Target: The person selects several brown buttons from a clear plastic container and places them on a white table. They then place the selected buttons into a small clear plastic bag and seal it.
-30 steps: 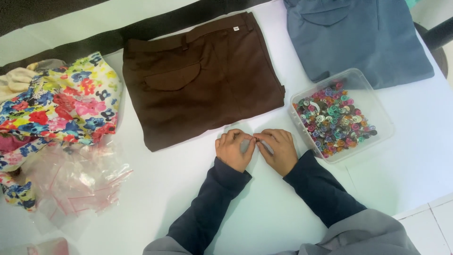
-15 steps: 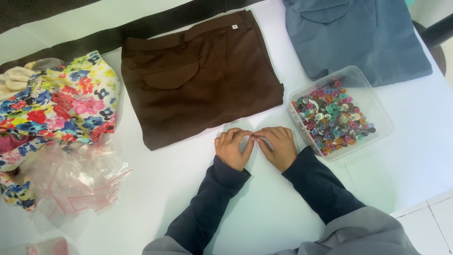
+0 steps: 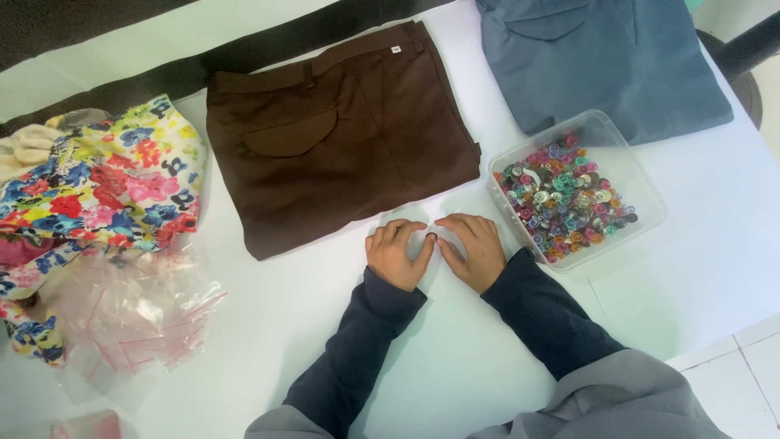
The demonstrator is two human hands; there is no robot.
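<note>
Both hands are pinching one small dark button (image 3: 431,236): left hand (image 3: 396,254) and right hand (image 3: 471,250) closing narrowly, clear button tub (image 3: 642,180) at two o'clock, still brimming

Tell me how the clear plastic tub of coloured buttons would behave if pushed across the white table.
The clear square plastic tub would probably slide rather than tip: it is low and wide, on a smooth white table. It looks fairly heavy for its size, filled with small coloured buttons. With no lid on, a sharp shove might spill some.
</note>
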